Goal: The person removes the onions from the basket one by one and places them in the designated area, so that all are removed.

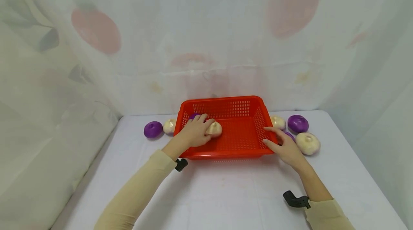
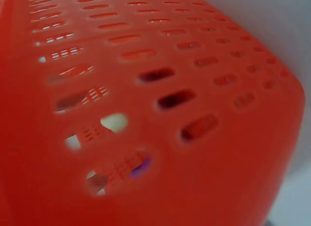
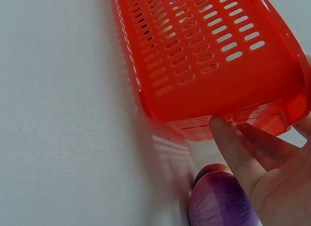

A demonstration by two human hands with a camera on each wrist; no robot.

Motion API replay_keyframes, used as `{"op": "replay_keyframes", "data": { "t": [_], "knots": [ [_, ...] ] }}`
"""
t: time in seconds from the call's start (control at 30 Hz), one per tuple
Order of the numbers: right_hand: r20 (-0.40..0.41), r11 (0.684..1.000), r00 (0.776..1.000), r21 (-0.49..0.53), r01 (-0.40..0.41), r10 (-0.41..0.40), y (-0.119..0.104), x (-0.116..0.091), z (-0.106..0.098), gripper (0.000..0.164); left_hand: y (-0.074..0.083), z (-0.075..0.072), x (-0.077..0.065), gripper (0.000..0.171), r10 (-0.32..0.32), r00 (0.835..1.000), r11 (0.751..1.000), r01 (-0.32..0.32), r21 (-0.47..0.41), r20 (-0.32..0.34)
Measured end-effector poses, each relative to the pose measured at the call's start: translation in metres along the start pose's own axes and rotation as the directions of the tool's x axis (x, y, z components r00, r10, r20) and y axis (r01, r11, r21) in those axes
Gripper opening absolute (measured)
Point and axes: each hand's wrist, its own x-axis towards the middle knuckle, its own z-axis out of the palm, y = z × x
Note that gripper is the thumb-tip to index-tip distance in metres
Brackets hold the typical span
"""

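Observation:
A red plastic basket point(image 1: 224, 154) with slotted walls stands near the back of the table. My left hand point(image 1: 195, 133) reaches in over its left end, with thumb and fingertips at the left side of a white onion point(image 1: 215, 129). Part of a purple onion point(image 1: 195, 116) shows behind those fingers. In the left wrist view the basket wall point(image 2: 233, 153) hides the hand. My right hand point(image 1: 285, 146) holds the basket's right rim, thumb and a finger over it. In the right wrist view other fingers point(image 3: 233, 150) lie along the outside of the end wall.
Left of the basket lie a purple onion point(image 1: 153, 129) and a white onion point(image 1: 169, 126). To its right are two white onions, one behind point(image 1: 278, 122) and one larger point(image 1: 308, 143), plus a purple onion point(image 1: 298, 123) and another point(image 3: 221, 201) beside my right hand. A patterned curtain point(image 1: 206, 36) hangs behind.

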Motion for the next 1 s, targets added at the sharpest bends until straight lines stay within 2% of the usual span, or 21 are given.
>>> {"op": "replay_keyframes", "data": {
  "t": [0.47, 0.67, 0.87, 1.0],
  "knots": [
    [-0.003, 1.000, 1.000, -0.007, 0.014, -0.014, 0.002, 0.000, -0.001, 0.056, 0.009, 0.017, 0.022, 0.063, 0.008, 0.997, 0.999, -0.005, -0.038, 0.075],
    [0.000, 1.000, 1.000, -0.004, 0.019, -0.019, 0.001, -0.001, -0.001, 0.056, 0.013, 0.024, 0.029, 0.063, -0.012, 0.994, 1.000, 0.013, -0.009, 0.111],
    [0.000, 1.000, 1.000, -0.001, 0.017, -0.017, -0.001, -0.001, 0.000, 0.056, 0.015, 0.025, 0.029, 0.045, -0.036, 0.996, 0.999, 0.036, -0.001, 0.077],
    [-0.002, 1.000, 1.000, 0.002, 0.019, -0.019, 0.000, -0.001, 0.000, 0.056, 0.013, 0.027, 0.030, 0.041, -0.033, 0.998, 0.999, 0.034, -0.019, 0.055]
  ]
}}
